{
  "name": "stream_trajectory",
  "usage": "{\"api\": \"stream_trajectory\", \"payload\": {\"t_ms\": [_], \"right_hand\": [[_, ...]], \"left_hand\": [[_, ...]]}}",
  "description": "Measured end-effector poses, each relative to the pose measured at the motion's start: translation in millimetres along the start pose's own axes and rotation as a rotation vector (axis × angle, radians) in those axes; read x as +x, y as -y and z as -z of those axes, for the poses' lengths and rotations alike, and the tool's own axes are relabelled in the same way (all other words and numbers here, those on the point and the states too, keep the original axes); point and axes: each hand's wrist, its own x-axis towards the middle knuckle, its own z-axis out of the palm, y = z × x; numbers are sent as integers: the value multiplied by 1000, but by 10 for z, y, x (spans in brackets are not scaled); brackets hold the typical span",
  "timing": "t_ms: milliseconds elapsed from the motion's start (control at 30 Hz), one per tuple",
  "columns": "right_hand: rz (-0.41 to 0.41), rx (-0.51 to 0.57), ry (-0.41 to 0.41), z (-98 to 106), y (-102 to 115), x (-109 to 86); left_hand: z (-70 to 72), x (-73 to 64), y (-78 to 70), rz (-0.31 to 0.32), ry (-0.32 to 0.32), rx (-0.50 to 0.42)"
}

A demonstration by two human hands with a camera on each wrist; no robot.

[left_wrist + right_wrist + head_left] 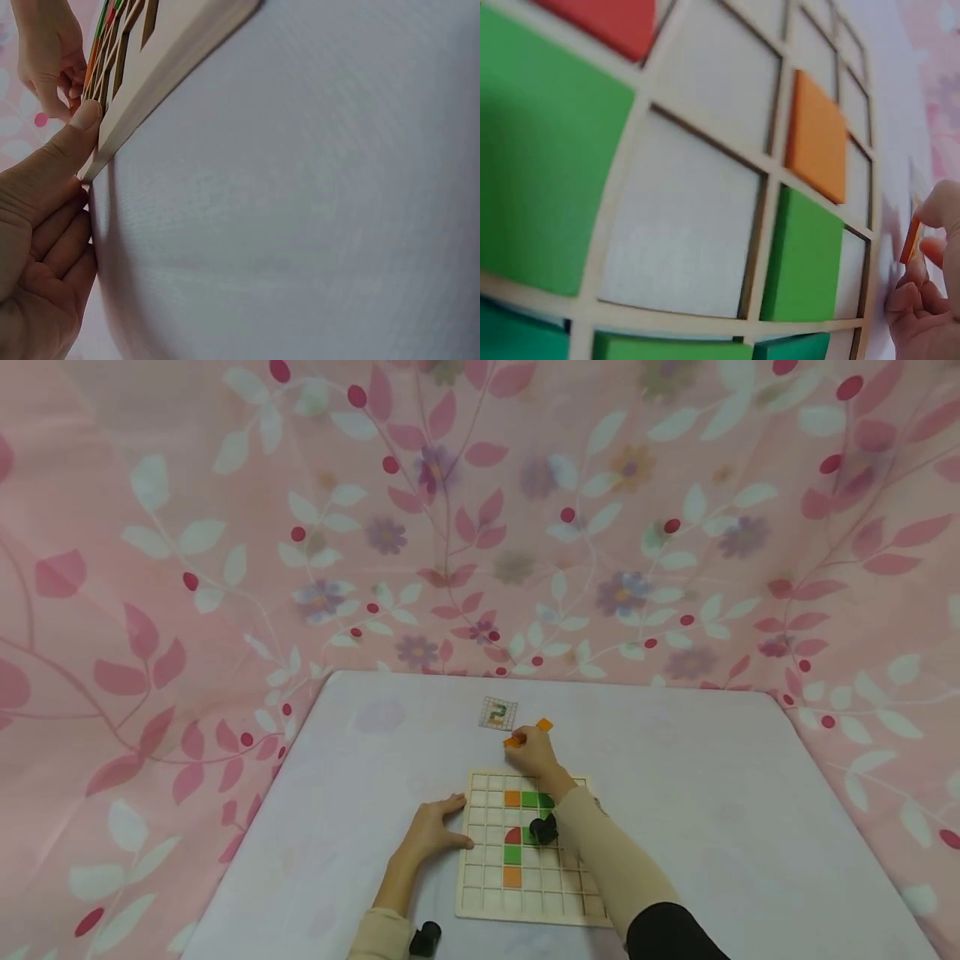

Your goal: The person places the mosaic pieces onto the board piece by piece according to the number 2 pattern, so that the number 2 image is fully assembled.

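Note:
My right hand [534, 752] pinches an orange square tile [512, 742] between thumb and fingers, beyond the far edge of a wooden grid board [487, 902]. A second orange tile [544, 724] lies on the table just past that hand. My left hand [433, 828] rests at the board's left edge, its thumb on the rim and its fingers spread along the side. In the grid sit green tiles [804, 259], orange tiles [512, 877] and a red rounded tile [513, 836]. The right forearm covers part of the board's right side.
A small gridded card [498, 713] with a green and orange pattern lies behind the board. Black wrist cameras [425, 939] sit by both forearms. The white table [712, 793] ends at a pink floral curtain [465, 527].

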Motion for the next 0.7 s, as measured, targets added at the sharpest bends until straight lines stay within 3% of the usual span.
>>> {"api": "stream_trajectory", "payload": {"t_ms": [133, 300, 700], "right_hand": [[44, 107, -17, 70, 22, -77], [80, 152, -56, 172, 44, -283], [112, 197, -80, 383, 37, -796]], "left_hand": [[-4, -13, 1, 19, 5, -11], [-24, 4, 9, 74, 22, -17], [1, 5, 3, 52, 14, -17]]}}
